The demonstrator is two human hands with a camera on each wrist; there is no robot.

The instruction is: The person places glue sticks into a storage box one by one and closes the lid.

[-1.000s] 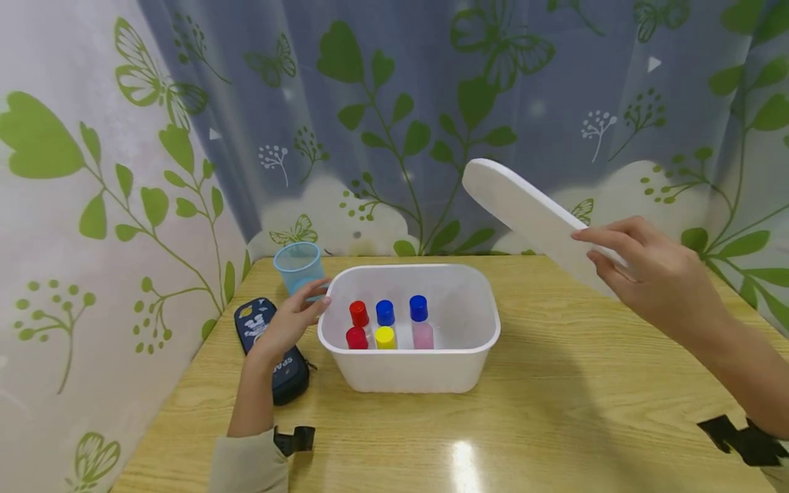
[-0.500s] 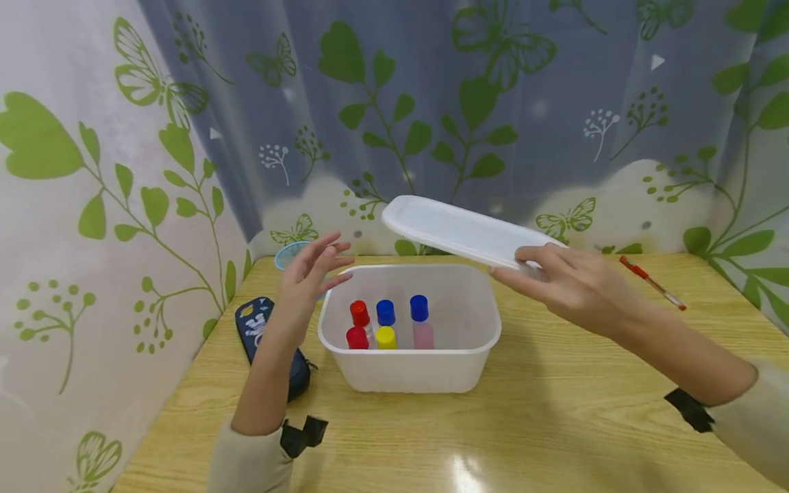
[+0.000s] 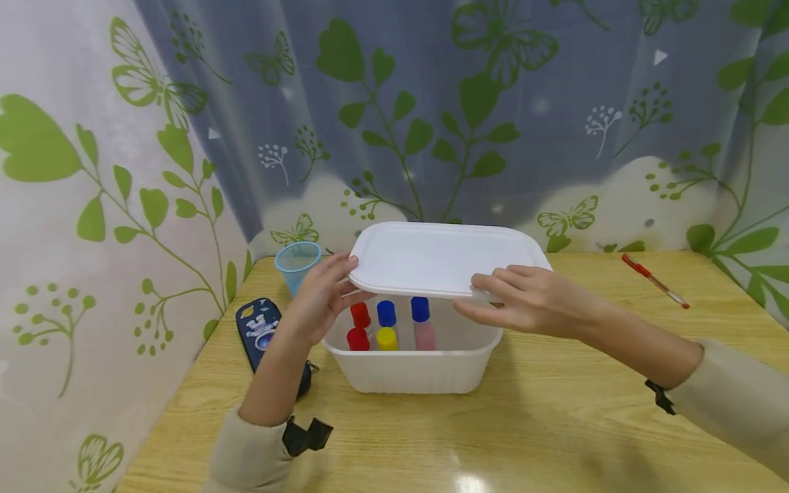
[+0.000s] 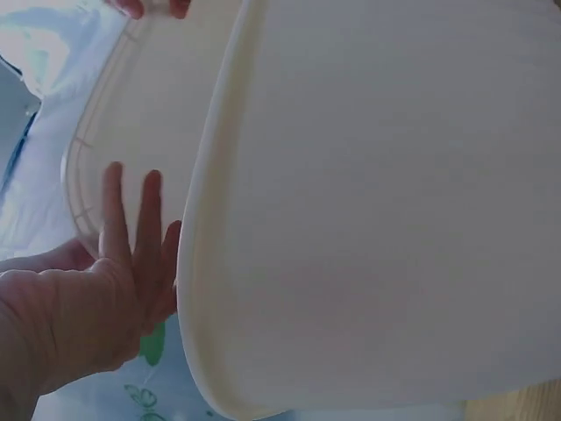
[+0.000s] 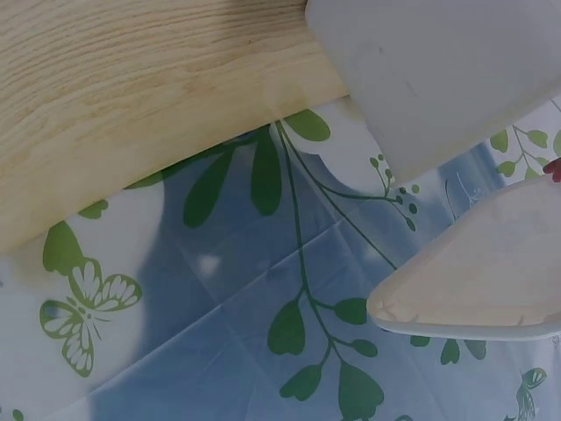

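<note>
A white plastic box [image 3: 407, 373] stands mid-table with several small bottles inside, their caps red [image 3: 360, 313], blue [image 3: 420, 308] and yellow [image 3: 386, 337]. A flat white lid [image 3: 437, 255] hovers level just above the box, apart from the rim at the front. My left hand [image 3: 327, 291] holds the lid's left edge, thumb on top and fingers beneath. My right hand [image 3: 524, 301] pinches its front right edge, fingers on top. In the left wrist view the left hand's fingers [image 4: 131, 246] lie straight against white plastic. The right wrist view shows a corner of the lid [image 5: 473, 294] but no hand.
A pale blue cup [image 3: 297, 262] stands behind the left hand. A dark pencil case [image 3: 260, 329] lies left of the box. A red pen [image 3: 655, 281] lies at the back right of the wooden table [image 3: 555, 424]. Leaf-print curtains enclose the back and both sides.
The right hand swung the lid from high on the right down and leftward, level over the box. The left hand left the box rim, rose and took the lid's left edge.
</note>
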